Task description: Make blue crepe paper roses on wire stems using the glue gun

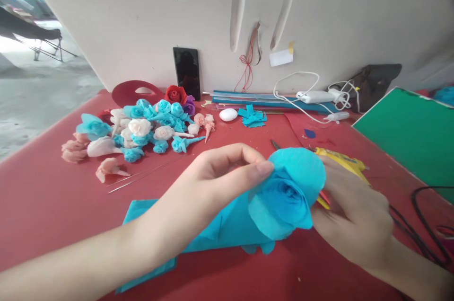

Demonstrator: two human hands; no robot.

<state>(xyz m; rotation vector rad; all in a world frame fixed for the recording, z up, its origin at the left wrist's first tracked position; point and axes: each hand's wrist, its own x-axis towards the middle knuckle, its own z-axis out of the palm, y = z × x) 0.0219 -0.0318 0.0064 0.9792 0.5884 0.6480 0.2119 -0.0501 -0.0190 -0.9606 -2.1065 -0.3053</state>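
Note:
A large blue crepe-paper rose (289,194) is held up in front of me, its tight spiral centre ringed by wide rounded petals. My left hand (227,173) pinches the rose's upper-left petal edge between thumb and fingers. From the right, my right hand (354,211) grips the rose behind its petals; the fingertips and any stem are hidden. Under both hands lies folded blue crepe paper (209,234), with a few cut petal pieces (267,247) poking out below the flower. A yellow glue gun (344,163) rests just beyond my right hand, beside a partly covered red-and-yellow handled tool (323,200).
Many small blue, white and pink paper flowers (140,127) are heaped at the back left, near thin wires (142,177). A phone (187,71) leans on the wall. White cables, a white egg-shaped object (228,114) and a green board (411,135) sit behind and right.

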